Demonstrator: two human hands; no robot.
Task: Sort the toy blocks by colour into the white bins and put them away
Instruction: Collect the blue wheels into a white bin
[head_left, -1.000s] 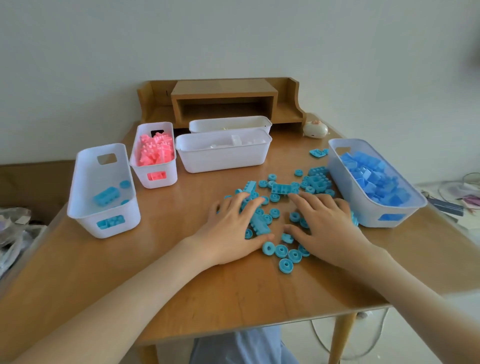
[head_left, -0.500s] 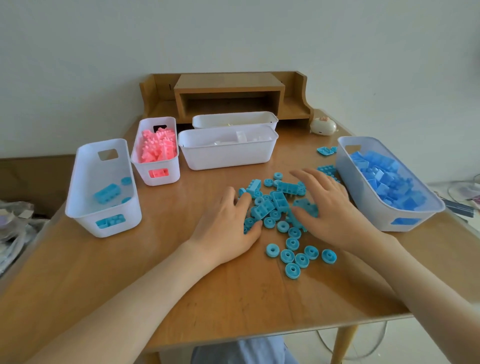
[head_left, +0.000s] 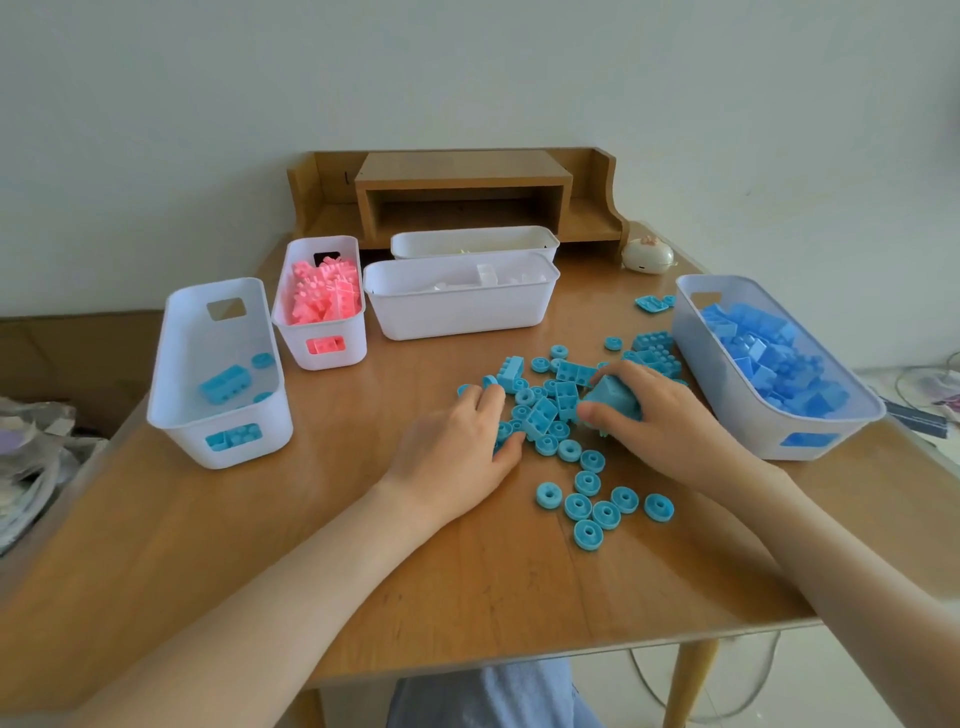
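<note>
A heap of loose turquoise blocks (head_left: 550, 410) and round wheel pieces (head_left: 605, 514) lies on the wooden table (head_left: 260, 545). My right hand (head_left: 660, 421) grips a clump of turquoise blocks (head_left: 610, 400) lifted off the heap. My left hand (head_left: 457, 447) rests on the heap's left edge, fingers curled over some pieces. A white bin of blue blocks (head_left: 737, 410) stands at the right. A nearly bare white bin with a few turquoise blocks (head_left: 176, 395) stands at the left, beside a bin of pink blocks (head_left: 324, 358).
Two long white bins (head_left: 457, 317) holding white pieces stand at the back, in front of a wooden shelf (head_left: 462, 192). A small cream gadget (head_left: 647, 254) and a flat turquoise piece (head_left: 652, 303) sit at the back right. Cables lie beyond the table's right edge.
My right hand has closed round a clump of turquoise blocks and raised it off the heap. My left hand stays on the heap's left side. Wheel pieces now lie uncovered in front.
</note>
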